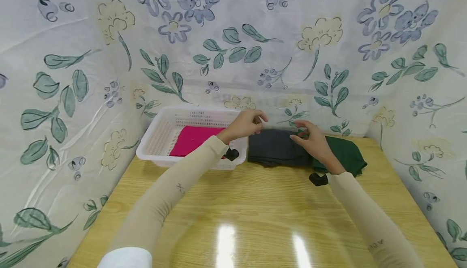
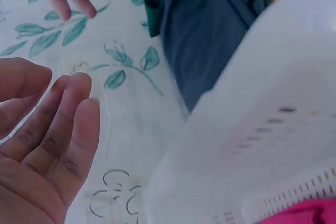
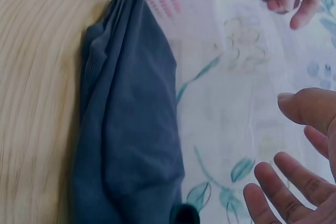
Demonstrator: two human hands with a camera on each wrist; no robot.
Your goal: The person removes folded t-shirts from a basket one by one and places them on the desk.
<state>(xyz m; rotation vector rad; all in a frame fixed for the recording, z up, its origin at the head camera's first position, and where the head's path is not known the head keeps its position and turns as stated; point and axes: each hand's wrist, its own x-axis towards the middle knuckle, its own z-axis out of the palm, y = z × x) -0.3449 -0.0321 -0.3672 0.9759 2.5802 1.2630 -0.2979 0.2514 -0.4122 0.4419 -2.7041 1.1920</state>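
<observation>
My left hand (image 1: 245, 124) hovers over the right rim of a white plastic basket (image 1: 146, 154), its fingers loosely bent with nothing between them. Inside the basket lies a folded bright pink cloth (image 1: 195, 138). Above the dark blue-grey folded cloth (image 1: 275, 148) is my right hand (image 1: 315, 140), fingers spread apart and holding nothing. That cloth lies on the table beside the basket, as the right wrist view shows with its layered folds (image 3: 139, 114). A dark green cloth (image 1: 343, 152) sits at its right, partly hidden by my right hand and wrist.
The wooden table (image 1: 240, 207) stretches in front of the basket and cloths. A white sheet with printed flowers and leaves (image 1: 233, 73) hangs close behind them and along both sides. Dark wrist mounts (image 1: 319, 179) sit under both wrists.
</observation>
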